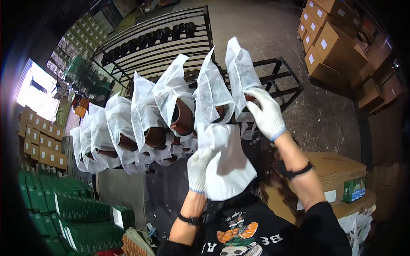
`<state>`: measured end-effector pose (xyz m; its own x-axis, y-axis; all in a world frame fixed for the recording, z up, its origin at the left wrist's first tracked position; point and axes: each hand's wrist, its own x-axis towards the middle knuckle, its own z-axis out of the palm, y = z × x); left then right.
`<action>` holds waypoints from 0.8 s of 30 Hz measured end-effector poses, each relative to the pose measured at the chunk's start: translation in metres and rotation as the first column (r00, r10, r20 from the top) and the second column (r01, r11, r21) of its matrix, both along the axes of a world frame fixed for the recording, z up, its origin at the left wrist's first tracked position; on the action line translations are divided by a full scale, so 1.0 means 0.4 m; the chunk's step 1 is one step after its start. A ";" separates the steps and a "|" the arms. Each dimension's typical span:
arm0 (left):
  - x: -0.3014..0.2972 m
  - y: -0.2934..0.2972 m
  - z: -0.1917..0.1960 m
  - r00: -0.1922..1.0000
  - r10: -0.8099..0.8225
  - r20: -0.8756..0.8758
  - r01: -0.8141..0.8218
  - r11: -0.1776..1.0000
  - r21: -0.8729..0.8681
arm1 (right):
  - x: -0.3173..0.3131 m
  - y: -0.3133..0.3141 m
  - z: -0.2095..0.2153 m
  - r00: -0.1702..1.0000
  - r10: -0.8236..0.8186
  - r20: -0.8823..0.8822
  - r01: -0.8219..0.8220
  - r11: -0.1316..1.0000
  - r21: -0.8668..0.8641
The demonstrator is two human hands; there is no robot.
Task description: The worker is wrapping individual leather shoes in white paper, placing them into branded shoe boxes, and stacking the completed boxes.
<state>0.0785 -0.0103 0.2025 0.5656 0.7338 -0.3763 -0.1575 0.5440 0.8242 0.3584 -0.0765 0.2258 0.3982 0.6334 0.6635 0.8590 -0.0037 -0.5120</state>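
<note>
Several brown leather shoes (184,117) stand in a row on a dark metal rack, partly covered by white fabric bags (174,87) whose pointed tops stick up. My left hand (200,168), in a white knit glove, is closed on a loose white fabric bag (228,166) held in front of my chest. How many layers it has I cannot tell. At the right end of the row my right hand (265,112), gloved too, has its fingers and thumb around the lower edge of another white bag (242,70). A bit of brown shoe shows there.
The rack's black frame (287,76) juts out at the right. Behind stands another rack with dark shoes (149,39). Brown cartons (329,47) are stacked far right, flat cardboard (337,170) lies near right, and green boxes (85,209) are piled near left.
</note>
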 end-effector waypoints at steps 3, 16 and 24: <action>-0.097 0.009 -0.023 0.998 0.001 0.058 0.000 1.000 -0.012 | -0.156 -0.080 -0.151 0.732 -0.243 -0.636 0.300 0.954 -0.018; 0.091 -0.142 0.065 0.791 -0.573 0.214 0.611 0.759 -0.226 | -0.319 -0.574 -0.205 -0.007 0.020 -1.000 0.518 0.856 0.013; 0.387 -0.640 0.122 0.309 -0.872 -0.381 0.579 -0.145 0.802 | -0.878 -1.322 0.174 -0.280 -0.853 -0.441 0.957 -0.212 -0.198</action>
<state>0.2334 -0.2661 0.2511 0.8838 -0.4229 0.2002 -0.3551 -0.3276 0.8755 0.0071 -0.6054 0.2953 0.5446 -0.7907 0.2796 -0.2828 -0.4870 -0.8263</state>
